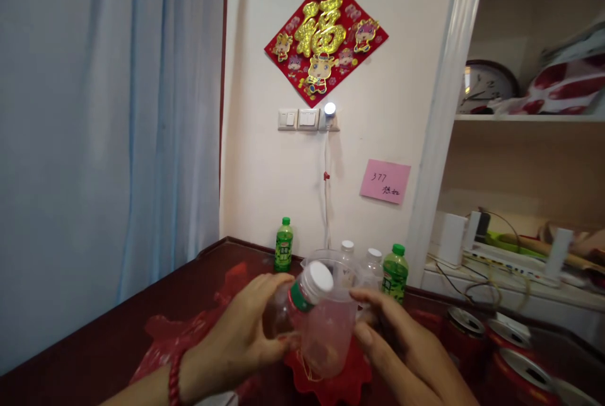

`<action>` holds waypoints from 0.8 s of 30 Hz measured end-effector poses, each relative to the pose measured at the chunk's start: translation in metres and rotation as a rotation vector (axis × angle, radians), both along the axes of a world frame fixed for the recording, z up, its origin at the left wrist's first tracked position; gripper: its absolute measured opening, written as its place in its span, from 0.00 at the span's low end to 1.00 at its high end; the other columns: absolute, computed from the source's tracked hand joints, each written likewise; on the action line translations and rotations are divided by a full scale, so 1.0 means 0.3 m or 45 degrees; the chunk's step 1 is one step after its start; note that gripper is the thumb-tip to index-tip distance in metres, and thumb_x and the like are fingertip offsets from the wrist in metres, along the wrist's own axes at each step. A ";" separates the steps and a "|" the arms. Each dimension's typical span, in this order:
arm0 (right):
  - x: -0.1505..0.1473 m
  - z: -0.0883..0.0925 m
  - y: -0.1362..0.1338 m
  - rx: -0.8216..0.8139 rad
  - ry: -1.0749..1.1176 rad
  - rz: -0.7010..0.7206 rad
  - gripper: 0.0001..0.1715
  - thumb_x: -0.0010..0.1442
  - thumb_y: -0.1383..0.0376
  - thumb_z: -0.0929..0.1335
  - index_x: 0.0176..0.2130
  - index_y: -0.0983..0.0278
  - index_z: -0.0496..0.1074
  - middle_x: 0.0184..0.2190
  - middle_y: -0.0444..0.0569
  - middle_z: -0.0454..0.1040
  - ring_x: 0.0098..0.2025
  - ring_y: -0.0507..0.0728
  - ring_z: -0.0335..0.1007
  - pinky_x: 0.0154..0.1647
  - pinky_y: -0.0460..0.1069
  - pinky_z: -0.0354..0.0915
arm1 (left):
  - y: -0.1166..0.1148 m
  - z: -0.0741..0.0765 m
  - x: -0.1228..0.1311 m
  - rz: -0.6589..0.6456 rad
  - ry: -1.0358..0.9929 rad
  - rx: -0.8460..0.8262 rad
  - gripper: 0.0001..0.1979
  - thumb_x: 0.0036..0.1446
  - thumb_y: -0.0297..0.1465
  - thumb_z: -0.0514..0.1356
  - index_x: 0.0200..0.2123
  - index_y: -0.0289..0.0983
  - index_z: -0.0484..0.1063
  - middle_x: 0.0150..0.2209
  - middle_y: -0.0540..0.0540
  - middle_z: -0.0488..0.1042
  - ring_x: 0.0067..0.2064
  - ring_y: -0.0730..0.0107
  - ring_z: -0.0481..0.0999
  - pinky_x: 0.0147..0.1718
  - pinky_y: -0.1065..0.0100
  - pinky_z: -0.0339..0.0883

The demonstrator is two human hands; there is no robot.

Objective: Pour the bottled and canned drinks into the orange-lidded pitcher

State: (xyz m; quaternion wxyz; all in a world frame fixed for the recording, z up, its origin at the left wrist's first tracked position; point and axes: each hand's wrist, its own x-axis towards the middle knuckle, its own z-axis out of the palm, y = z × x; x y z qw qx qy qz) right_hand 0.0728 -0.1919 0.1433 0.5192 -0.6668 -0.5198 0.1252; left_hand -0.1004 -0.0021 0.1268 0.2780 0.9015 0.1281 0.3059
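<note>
My left hand (241, 336) is wrapped round a clear plastic bottle (295, 305) with a white cap and a green label, held tilted toward the right. Its cap lies at the rim of a clear plastic measuring cup (328, 330). My right hand (397, 343) grips that cup from the right side, fingers closed on its wall. Both are held just above a red paper cut-out (340, 384) on the dark red table (118, 330). A red bead bracelet is on my left wrist.
Two green drink bottles (283, 245) (395, 272) and two clear white-capped bottles (373, 261) stand at the wall. Red cans (515, 371) stand at the right. A shelf unit (520, 119) with a clock, cables and white boxes is at the right. A curtain (108, 128) hangs at the left.
</note>
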 end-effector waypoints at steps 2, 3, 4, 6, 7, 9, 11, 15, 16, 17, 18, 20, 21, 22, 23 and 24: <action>-0.005 0.045 0.031 -0.003 -0.141 0.005 0.24 0.63 0.48 0.66 0.53 0.58 0.72 0.40 0.48 0.77 0.42 0.59 0.73 0.41 0.49 0.65 | -0.035 -0.026 0.010 -0.034 0.074 0.074 0.30 0.51 0.44 0.69 0.54 0.42 0.67 0.50 0.40 0.74 0.49 0.53 0.74 0.48 0.56 0.69; -0.008 0.054 0.041 -0.054 -0.218 0.016 0.22 0.64 0.48 0.65 0.49 0.59 0.72 0.39 0.48 0.77 0.40 0.59 0.72 0.41 0.50 0.64 | -0.048 -0.036 0.014 -0.032 0.112 0.096 0.30 0.51 0.46 0.69 0.54 0.42 0.68 0.49 0.40 0.74 0.48 0.53 0.74 0.47 0.56 0.69; -0.010 0.054 0.048 -0.122 -0.290 0.022 0.20 0.65 0.48 0.64 0.44 0.59 0.72 0.37 0.48 0.76 0.38 0.58 0.71 0.39 0.51 0.63 | -0.059 -0.043 0.017 -0.020 0.149 0.110 0.29 0.51 0.47 0.68 0.53 0.42 0.68 0.48 0.40 0.75 0.47 0.53 0.74 0.46 0.56 0.69; -0.013 0.038 0.052 -0.254 -0.401 0.030 0.19 0.66 0.49 0.62 0.36 0.60 0.68 0.33 0.48 0.74 0.34 0.58 0.69 0.36 0.52 0.61 | -0.076 -0.044 0.017 -0.002 0.205 0.137 0.29 0.53 0.48 0.67 0.54 0.42 0.68 0.47 0.40 0.75 0.47 0.53 0.74 0.46 0.56 0.69; -0.014 0.025 0.049 -0.292 -0.440 0.032 0.18 0.66 0.50 0.62 0.34 0.60 0.66 0.32 0.48 0.74 0.34 0.58 0.68 0.36 0.53 0.60 | -0.082 -0.039 0.015 -0.004 0.228 0.157 0.28 0.54 0.48 0.67 0.54 0.42 0.68 0.47 0.40 0.74 0.47 0.54 0.74 0.46 0.56 0.69; -0.014 0.003 0.036 -0.313 -0.480 0.048 0.16 0.67 0.52 0.61 0.35 0.60 0.64 0.32 0.49 0.73 0.34 0.60 0.68 0.37 0.54 0.61 | -0.091 -0.020 0.007 -0.028 0.264 0.200 0.26 0.55 0.47 0.66 0.52 0.42 0.68 0.47 0.42 0.74 0.46 0.55 0.73 0.44 0.58 0.69; -0.013 -0.002 0.019 -0.331 -0.517 0.070 0.12 0.67 0.55 0.61 0.38 0.61 0.65 0.34 0.50 0.73 0.35 0.60 0.68 0.39 0.56 0.62 | -0.095 0.002 0.000 -0.074 0.292 0.214 0.23 0.55 0.45 0.66 0.51 0.42 0.69 0.47 0.43 0.74 0.45 0.56 0.73 0.43 0.59 0.68; -0.003 0.036 -0.013 -0.307 -0.672 0.178 0.12 0.61 0.68 0.65 0.46 0.61 0.70 0.44 0.52 0.73 0.43 0.61 0.70 0.45 0.55 0.66 | -0.096 0.021 -0.008 -0.153 0.345 0.125 0.26 0.51 0.40 0.70 0.52 0.42 0.68 0.48 0.44 0.74 0.47 0.56 0.72 0.45 0.59 0.67; 0.001 0.048 -0.019 -0.273 -0.703 0.256 0.19 0.60 0.71 0.64 0.50 0.59 0.71 0.47 0.52 0.73 0.46 0.60 0.70 0.47 0.54 0.66 | -0.095 0.019 -0.009 -0.158 0.355 0.095 0.27 0.50 0.39 0.71 0.52 0.42 0.68 0.47 0.45 0.74 0.47 0.56 0.72 0.45 0.59 0.67; 0.005 0.058 -0.024 -0.223 -0.714 0.344 0.25 0.59 0.74 0.63 0.53 0.57 0.70 0.51 0.51 0.72 0.49 0.59 0.70 0.49 0.53 0.66 | -0.096 0.016 -0.009 -0.163 0.362 0.068 0.27 0.49 0.38 0.72 0.51 0.42 0.69 0.47 0.45 0.74 0.46 0.56 0.72 0.45 0.59 0.67; 0.007 0.065 -0.028 -0.176 -0.706 0.417 0.31 0.59 0.75 0.63 0.58 0.55 0.69 0.55 0.50 0.70 0.53 0.58 0.68 0.53 0.52 0.65 | -0.097 0.013 -0.009 -0.164 0.366 0.045 0.26 0.48 0.37 0.72 0.50 0.42 0.69 0.46 0.46 0.74 0.46 0.57 0.72 0.45 0.60 0.67; 0.006 0.068 -0.031 -0.127 -0.648 0.438 0.35 0.60 0.73 0.64 0.63 0.53 0.63 0.62 0.49 0.65 0.59 0.58 0.64 0.58 0.53 0.62 | -0.102 0.008 -0.008 -0.166 0.368 0.015 0.25 0.48 0.36 0.72 0.49 0.42 0.70 0.46 0.47 0.74 0.46 0.57 0.72 0.45 0.60 0.67; 0.002 0.065 -0.030 -0.153 -0.617 0.369 0.32 0.60 0.69 0.67 0.62 0.54 0.64 0.61 0.50 0.65 0.59 0.60 0.64 0.57 0.54 0.62 | -0.106 0.008 -0.007 -0.167 0.370 0.010 0.25 0.48 0.35 0.72 0.49 0.43 0.70 0.46 0.47 0.74 0.46 0.57 0.72 0.44 0.61 0.67; -0.004 0.060 -0.027 -0.217 -0.599 0.263 0.27 0.61 0.64 0.68 0.59 0.56 0.67 0.57 0.51 0.69 0.55 0.62 0.67 0.54 0.56 0.64 | -0.111 0.009 -0.006 -0.161 0.380 0.009 0.25 0.47 0.35 0.72 0.49 0.43 0.70 0.46 0.47 0.74 0.46 0.57 0.72 0.44 0.61 0.67; -0.010 0.054 -0.024 -0.305 -0.594 0.151 0.19 0.61 0.60 0.69 0.52 0.59 0.70 0.50 0.52 0.73 0.49 0.63 0.70 0.49 0.58 0.66 | -0.115 0.012 -0.005 -0.153 0.397 0.013 0.25 0.46 0.33 0.72 0.49 0.43 0.70 0.46 0.47 0.74 0.46 0.57 0.72 0.44 0.61 0.68; -0.015 0.049 -0.020 -0.385 -0.594 0.069 0.13 0.62 0.57 0.69 0.45 0.60 0.72 0.42 0.50 0.74 0.42 0.62 0.71 0.43 0.58 0.67 | -0.118 0.014 -0.003 -0.145 0.415 0.021 0.25 0.46 0.32 0.71 0.48 0.43 0.71 0.45 0.47 0.74 0.46 0.57 0.72 0.44 0.61 0.68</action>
